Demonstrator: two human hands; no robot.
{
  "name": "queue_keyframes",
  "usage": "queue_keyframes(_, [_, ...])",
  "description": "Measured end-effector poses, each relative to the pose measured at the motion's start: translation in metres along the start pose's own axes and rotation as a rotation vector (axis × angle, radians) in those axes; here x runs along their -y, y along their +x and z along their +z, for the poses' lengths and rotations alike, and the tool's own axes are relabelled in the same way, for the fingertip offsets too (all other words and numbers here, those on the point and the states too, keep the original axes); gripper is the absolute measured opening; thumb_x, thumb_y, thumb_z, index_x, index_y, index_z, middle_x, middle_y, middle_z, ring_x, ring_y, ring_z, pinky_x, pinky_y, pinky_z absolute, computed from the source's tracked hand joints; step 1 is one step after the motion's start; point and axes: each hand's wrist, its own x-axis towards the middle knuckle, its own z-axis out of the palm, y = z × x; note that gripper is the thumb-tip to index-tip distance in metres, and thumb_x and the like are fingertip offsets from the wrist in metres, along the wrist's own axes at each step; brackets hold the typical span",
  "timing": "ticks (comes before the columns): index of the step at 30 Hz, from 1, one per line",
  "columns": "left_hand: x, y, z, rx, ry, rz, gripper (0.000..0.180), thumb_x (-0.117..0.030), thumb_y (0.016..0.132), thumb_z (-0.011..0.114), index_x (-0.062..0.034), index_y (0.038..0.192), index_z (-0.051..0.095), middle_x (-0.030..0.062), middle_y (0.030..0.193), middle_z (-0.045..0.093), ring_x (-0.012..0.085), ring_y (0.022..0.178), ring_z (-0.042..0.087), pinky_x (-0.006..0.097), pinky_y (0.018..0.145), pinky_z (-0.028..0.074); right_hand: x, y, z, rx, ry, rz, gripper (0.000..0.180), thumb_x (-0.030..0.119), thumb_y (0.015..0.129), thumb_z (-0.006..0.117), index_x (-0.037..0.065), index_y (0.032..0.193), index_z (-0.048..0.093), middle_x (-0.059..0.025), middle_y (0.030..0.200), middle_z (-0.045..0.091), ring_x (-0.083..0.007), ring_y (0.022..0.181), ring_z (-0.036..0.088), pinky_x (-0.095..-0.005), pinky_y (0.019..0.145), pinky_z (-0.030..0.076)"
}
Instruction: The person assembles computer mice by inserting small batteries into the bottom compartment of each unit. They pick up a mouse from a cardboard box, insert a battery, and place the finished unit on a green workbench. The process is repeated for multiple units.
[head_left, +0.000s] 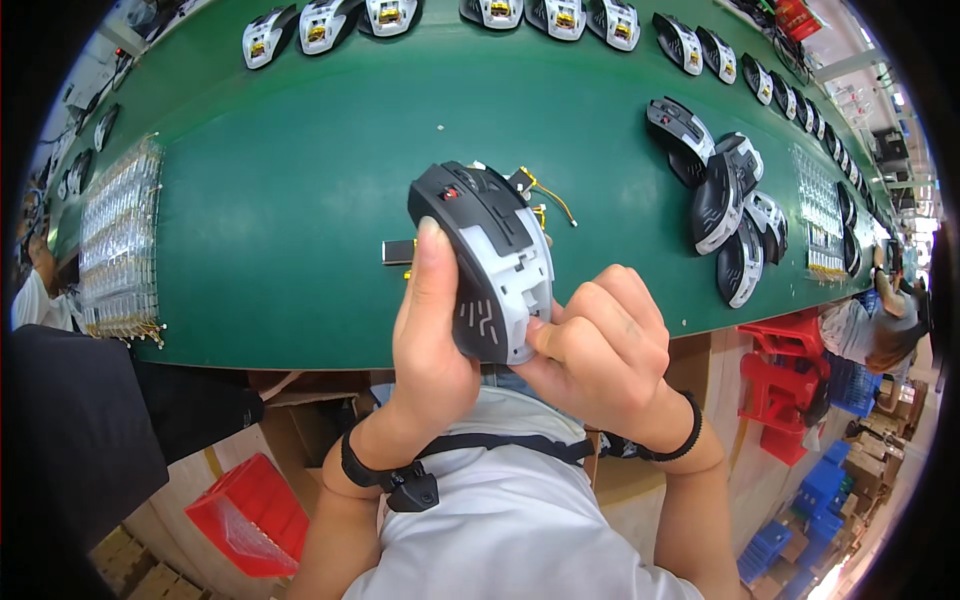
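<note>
A black-and-white plastic shell shaped like a large computer mouse (483,262) is held up over the table edge, tilted, its white notched side toward the right. My left hand (432,335) is closed around its left side, with the thumb lying along the black top and the other fingers hidden behind. With curled fingers, my right hand (600,350) presses its thumb and forefinger at the shell's lower white edge. Whether a small part sits between those fingertips is hidden. Behind the shell, a silver battery (398,252) and a thin wire lead (556,198) show partly on the table.
The green table (290,190) carries a pile of similar shells (720,200) to the right. More shells line the far edge. Wired battery packs (122,240) lie in rows at left, others (820,220) at right. Red stools (780,375) and a red bin (250,515) stand below.
</note>
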Motion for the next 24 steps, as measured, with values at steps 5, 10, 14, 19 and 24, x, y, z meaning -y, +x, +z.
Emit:
queue_keyframes(5, [-0.002, 0.004, 0.005, 0.054, -0.142, 0.055, 0.066, -0.053, 0.105, 0.017, -0.0043, 0.146, 0.036, 0.0231, 0.12, 0.06, 0.0306, 0.09, 0.067, 0.039, 0.078, 0.057, 0.011, -0.013, -0.004, -0.04, 0.15, 0.213, 0.04, 0.005, 0.064, 0.08, 0.003, 0.102, 0.066, -0.0088, 0.089, 0.059, -0.0232, 0.077, 0.056, -0.0316, 0.063, 0.043])
queue_keyframes(10, [-0.009, 0.01, -0.002, 0.113, 0.243, 0.262, 0.092, -0.073, 0.095, 0.03, -0.0093, 0.158, 0.007, 0.022, 0.129, 0.056, 0.0273, 0.116, 0.059, 0.04, 0.099, 0.049, 0.019, -0.012, -0.009, -0.052, 1.128, 1.014, 0.033, 0.013, 0.086, 0.071, -0.001, 0.114, 0.061, -0.0095, 0.113, 0.063, -0.0166, 0.101, 0.058, -0.0331, 0.086, 0.048])
queue_keyframes(14, [-0.012, 0.012, 0.002, 0.203, 0.185, 0.318, 0.094, -0.069, 0.094, 0.042, -0.0121, 0.158, 0.005, 0.0239, 0.121, 0.058, 0.0292, 0.101, 0.065, 0.042, 0.088, 0.055, 0.023, -0.003, -0.011, 0.193, 1.347, 1.122, 0.019, 0.009, 0.092, 0.061, -0.004, 0.107, 0.063, -0.0045, 0.098, 0.065, -0.0109, 0.094, 0.058, -0.0296, 0.087, 0.047])
queue_keyframes(19, [-0.013, 0.006, 0.01, 0.111, 0.15, 0.362, 0.089, -0.044, 0.095, 0.062, -0.0144, 0.158, 0.006, 0.0286, 0.118, 0.058, 0.0311, 0.095, 0.066, 0.042, 0.079, 0.058, 0.022, -0.003, -0.006, 0.178, 1.434, 1.165, 0.016, 0.007, 0.09, 0.063, -0.003, 0.102, 0.062, -0.0012, 0.093, 0.063, -0.0082, 0.087, 0.054, -0.0272, 0.081, 0.046])
queue_keyframes(24, [-0.014, 0.002, 0.011, 0.129, 0.085, 0.367, 0.086, -0.036, 0.094, 0.063, -0.0147, 0.157, 0.007, 0.0282, 0.118, 0.058, 0.0308, 0.093, 0.066, 0.041, 0.079, 0.058, 0.022, -0.007, -0.003, 0.159, 1.478, 1.157, 0.015, 0.005, 0.088, 0.062, -0.002, 0.1, 0.062, -0.0001, 0.092, 0.062, -0.0079, 0.086, 0.053, -0.0263, 0.08, 0.045])
